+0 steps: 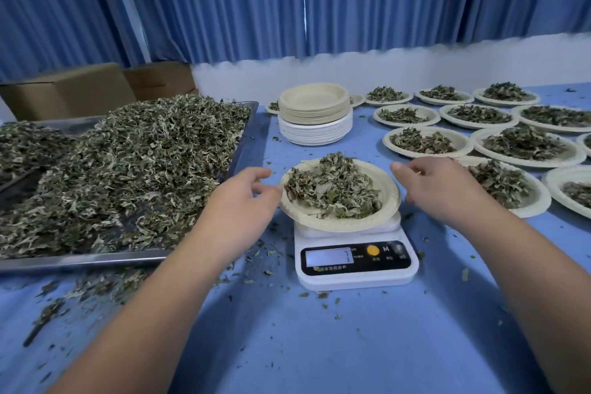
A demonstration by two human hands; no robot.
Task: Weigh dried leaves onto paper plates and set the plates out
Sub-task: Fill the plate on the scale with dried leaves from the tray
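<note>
A paper plate (380, 217) heaped with dried leaves (332, 190) sits on a white digital scale (356, 261) at the table's middle, and the scale's display is lit. My left hand (238, 205) is at the plate's left rim with its fingers loosely curled and the fingertips touching the edge. My right hand (438, 189) hovers just off the right rim, fingers relaxed, holding nothing. A large metal tray (246, 134) piled with loose dried leaves lies to the left. A stack of empty paper plates (315, 115) stands behind the scale.
Several filled plates (425, 141) cover the blue table (319, 345) to the right and back right. Leaf crumbs are scattered around the scale and the tray's front. Cardboard boxes (76, 89) stand behind the tray, against blue curtains.
</note>
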